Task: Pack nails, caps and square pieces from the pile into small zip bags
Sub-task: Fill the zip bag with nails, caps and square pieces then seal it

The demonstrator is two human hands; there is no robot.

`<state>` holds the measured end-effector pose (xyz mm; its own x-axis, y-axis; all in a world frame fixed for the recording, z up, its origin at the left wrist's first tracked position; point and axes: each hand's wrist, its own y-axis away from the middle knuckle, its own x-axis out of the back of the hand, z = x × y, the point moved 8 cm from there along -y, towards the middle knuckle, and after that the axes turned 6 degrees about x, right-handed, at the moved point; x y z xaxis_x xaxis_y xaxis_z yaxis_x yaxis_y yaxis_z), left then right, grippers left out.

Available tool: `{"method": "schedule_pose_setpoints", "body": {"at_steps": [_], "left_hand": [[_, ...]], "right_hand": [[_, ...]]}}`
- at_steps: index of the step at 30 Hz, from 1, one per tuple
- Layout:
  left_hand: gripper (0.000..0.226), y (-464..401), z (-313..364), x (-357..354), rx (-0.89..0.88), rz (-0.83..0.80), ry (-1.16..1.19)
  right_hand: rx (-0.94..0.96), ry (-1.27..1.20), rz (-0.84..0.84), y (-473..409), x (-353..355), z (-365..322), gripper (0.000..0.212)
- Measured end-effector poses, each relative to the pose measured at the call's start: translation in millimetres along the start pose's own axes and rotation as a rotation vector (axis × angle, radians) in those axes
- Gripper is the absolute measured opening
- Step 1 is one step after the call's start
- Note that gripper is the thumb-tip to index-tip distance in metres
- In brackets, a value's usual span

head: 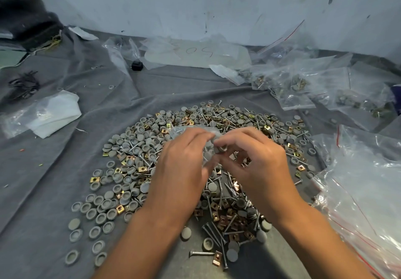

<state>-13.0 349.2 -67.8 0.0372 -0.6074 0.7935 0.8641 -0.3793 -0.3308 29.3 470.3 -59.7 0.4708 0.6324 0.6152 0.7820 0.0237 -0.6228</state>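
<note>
A wide pile (138,148) of grey round caps, steel nails and brass-coloured square pieces lies on a grey cloth (43,181). Above its middle, my left hand (184,163) and my right hand (258,159) meet. Between their fingertips they pinch a small clear zip bag (186,131) with grey caps showing inside it. The bag's lower part is hidden behind my fingers. Loose nails (213,233) and square pieces (217,259) lie near my wrists.
Filled zip bags (293,85) are heaped at the back right. A stack of unused clear bags with red zip lines (364,192) lies at the right. White plastic (54,113) sits at the left, a small black object (136,65) at the back, a pale wall (217,3) behind.
</note>
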Motion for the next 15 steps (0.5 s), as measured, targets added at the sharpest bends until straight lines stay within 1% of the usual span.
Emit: {"method": "schedule_pose_setpoints", "body": {"at_steps": [3, 8, 10, 12, 15], "left_hand": [[0.056, 0.0, -0.5, -0.4, 0.004, 0.002, -0.002], [0.059, -1.2, -2.5, 1.4, 0.031, 0.016, 0.010], [0.056, -0.8, -1.4, 2.3, 0.024, 0.021, 0.014], [0.054, -0.4, -0.6, 3.0, 0.018, 0.018, 0.017], [0.057, 0.1, -1.9, 4.0, 0.027, 0.022, 0.014]], "right_hand": [[0.005, 0.052, 0.021, 1.8, -2.6, 0.9, 0.031], [0.073, 0.107, 0.093, 3.7, 2.8, -6.0, 0.024], [0.068, 0.139, 0.094, 4.4, 0.3, -7.5, 0.020], [0.048, 0.112, 0.087, 4.4, -2.3, -6.0, 0.017], [0.029, 0.075, 0.123, 4.3, 2.5, 1.1, 0.013]]}}
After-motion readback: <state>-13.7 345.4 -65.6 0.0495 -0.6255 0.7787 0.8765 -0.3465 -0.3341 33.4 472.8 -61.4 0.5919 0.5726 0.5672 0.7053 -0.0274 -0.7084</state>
